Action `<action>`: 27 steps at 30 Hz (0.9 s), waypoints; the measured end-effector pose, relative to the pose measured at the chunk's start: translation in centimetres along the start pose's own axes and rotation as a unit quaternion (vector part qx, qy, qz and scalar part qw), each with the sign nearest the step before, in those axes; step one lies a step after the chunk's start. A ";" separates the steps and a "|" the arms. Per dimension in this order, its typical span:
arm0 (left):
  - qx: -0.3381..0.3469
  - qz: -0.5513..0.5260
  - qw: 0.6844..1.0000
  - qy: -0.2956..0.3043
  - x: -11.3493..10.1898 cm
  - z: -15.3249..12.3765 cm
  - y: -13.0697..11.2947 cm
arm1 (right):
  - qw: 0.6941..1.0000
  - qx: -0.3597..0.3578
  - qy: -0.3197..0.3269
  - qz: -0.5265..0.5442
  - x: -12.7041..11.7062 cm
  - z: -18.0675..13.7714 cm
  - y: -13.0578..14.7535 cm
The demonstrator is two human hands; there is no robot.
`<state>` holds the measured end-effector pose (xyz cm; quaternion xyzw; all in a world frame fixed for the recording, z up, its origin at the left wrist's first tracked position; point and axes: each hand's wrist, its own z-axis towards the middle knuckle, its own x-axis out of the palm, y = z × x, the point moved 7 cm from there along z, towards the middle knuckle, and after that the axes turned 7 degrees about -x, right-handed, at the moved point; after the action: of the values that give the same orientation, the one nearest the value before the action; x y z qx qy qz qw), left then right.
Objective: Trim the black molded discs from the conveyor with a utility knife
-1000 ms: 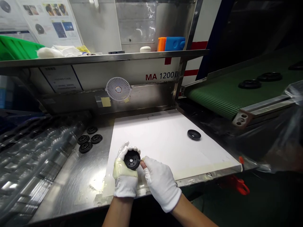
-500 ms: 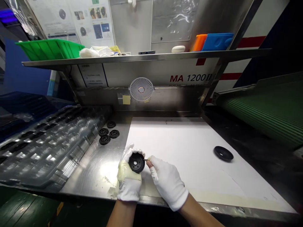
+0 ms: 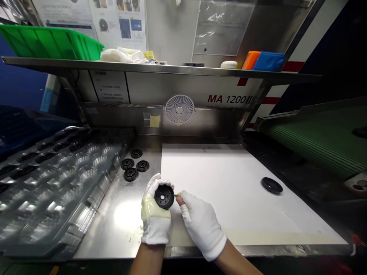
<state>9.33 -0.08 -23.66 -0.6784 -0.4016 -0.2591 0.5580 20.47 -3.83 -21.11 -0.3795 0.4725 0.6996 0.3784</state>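
Observation:
My left hand (image 3: 155,217), in a white glove with yellowish coated fingers, holds a round black rubber part (image 3: 164,197) with a central hole, its face turned up. My right hand (image 3: 202,225), also in a white glove, is pinching a thin pick (image 3: 178,195) between its fingertips. The tip of the pick touches the rim of the black part. Both hands are just above a white sheet (image 3: 229,183) that lies on a steel bench (image 3: 126,229). The left hand hides the underside of the part.
A black disc (image 3: 272,185) lies on the sheet at right. Several ribbed black parts (image 3: 131,174) sit on the steel to the left, next to a transparent tray (image 3: 57,183) of moulded pockets. A green belt conveyor (image 3: 318,141) runs at right, below an overhead steel shelf (image 3: 160,68).
The view has swung left and then settled, so the bench and conveyor sit further right in the frame. Both hands keep the same hold on the part and the pick.

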 end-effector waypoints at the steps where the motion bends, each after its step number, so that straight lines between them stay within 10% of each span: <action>1: -0.002 -0.003 1.000 -0.008 -0.1 0.4 -0.2 | 1.000 0.000 0.003 -0.008 0.1 0.3 0.3; 6: -0.013 -0.041 0.998 -0.050 -0.8 1.9 -0.2 | 1.000 0.007 0.002 -0.014 0.6 0.1 2.2; 14: -0.174 -0.029 0.983 0.053 1.8 -1.1 1.2 | 0.999 0.005 -0.026 0.024 -1.4 -1.8 1.3; 27: -0.098 -0.076 0.991 0.057 3.1 -3.4 5.8 | 0.998 0.004 -0.047 -0.031 -3.2 -5.4 -2.7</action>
<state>16.22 -2.93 -23.53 -0.6815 -0.3922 -0.3773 0.4893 25.13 -8.75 -20.69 -0.3592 0.4453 0.7026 0.4231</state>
